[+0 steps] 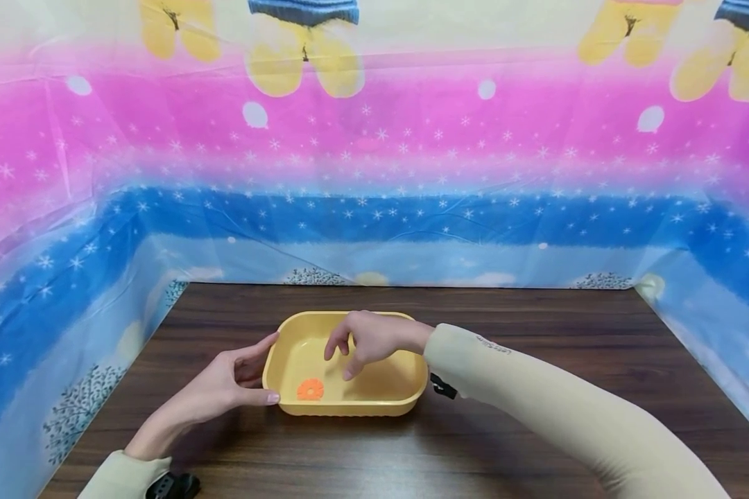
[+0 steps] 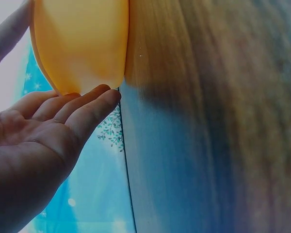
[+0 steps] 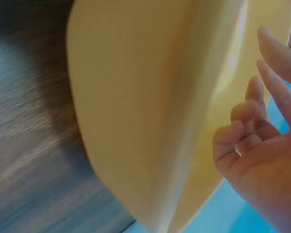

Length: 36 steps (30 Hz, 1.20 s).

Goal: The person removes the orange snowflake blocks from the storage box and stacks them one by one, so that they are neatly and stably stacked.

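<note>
A yellow plastic basin [image 1: 349, 409] with rounded corners sits on the dark wooden table. Flat on its floor, near the front left, lies an orange ring-like disc [image 1: 310, 389] with a scalloped edge and a hole in the middle. My left hand [image 1: 227, 381] holds the basin's left end, thumb at the front corner and fingertips at the back one. Over the inside of the basin hovers my right hand [image 1: 371, 339], its fingers loosely bent and pointing down, with nothing between them. In the right wrist view, those fingers [image 3: 228, 133] are apart from the disc, which is hidden there.
Wood-grain tabletop [image 1: 537, 443] surrounds the basin. A patterned cloth backdrop [image 1: 374, 173] in pink and blue stands along the back and both sides. Part of a black strap [image 1: 443, 385] shows below the right sleeve.
</note>
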Each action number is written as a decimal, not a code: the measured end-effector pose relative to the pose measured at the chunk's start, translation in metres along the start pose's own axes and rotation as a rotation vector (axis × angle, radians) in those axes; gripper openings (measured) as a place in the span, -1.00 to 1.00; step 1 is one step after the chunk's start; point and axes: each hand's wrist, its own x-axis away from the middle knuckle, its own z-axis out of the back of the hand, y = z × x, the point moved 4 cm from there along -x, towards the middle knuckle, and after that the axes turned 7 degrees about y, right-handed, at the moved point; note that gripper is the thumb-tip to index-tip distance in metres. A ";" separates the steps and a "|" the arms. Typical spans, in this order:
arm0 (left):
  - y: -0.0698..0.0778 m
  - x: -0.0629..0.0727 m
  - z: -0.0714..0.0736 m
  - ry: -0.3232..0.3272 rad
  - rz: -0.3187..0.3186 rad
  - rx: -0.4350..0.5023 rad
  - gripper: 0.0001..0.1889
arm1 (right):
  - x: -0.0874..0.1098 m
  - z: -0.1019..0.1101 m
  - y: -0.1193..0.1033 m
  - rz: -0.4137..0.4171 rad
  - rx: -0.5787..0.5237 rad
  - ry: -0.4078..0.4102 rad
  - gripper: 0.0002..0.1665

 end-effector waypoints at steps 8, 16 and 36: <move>0.001 0.000 0.002 0.001 -0.002 0.011 0.06 | -0.023 -0.007 -0.006 0.007 -0.019 -0.084 -0.56; 0.001 0.000 0.003 0.000 0.001 0.012 0.06 | -0.033 -0.002 -0.009 -0.028 0.001 -0.152 -0.52; 0.000 0.002 0.001 -0.013 -0.005 0.028 0.05 | -0.060 -0.026 -0.011 0.016 -0.095 -0.233 -0.52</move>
